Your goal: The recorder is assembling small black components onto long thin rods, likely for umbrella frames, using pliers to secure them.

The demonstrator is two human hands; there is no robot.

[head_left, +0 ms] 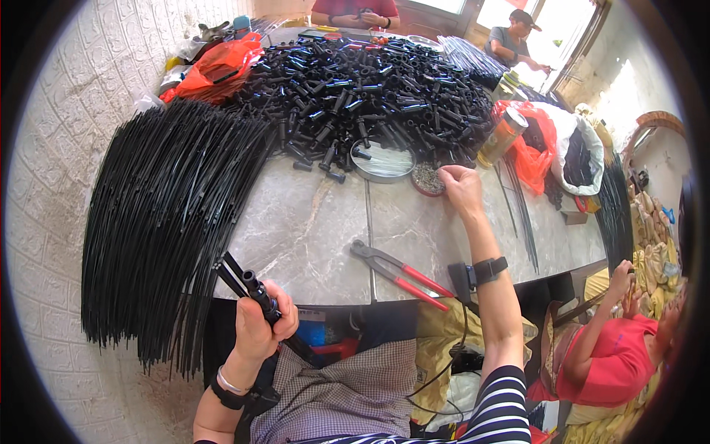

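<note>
Head view: left hand fingers grip a black tube with rods, held up near the lap; right hand fingers pinch into a small dish of tiny parts on the surface. Pliers lie close for reach.

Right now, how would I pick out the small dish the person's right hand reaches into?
On the grey marble table, find the heap of black plastic tubes. At its near edge, under the right hand, sits a small round dish of tiny metal bits, smaller than the shiny round tin lid beside it.
</note>
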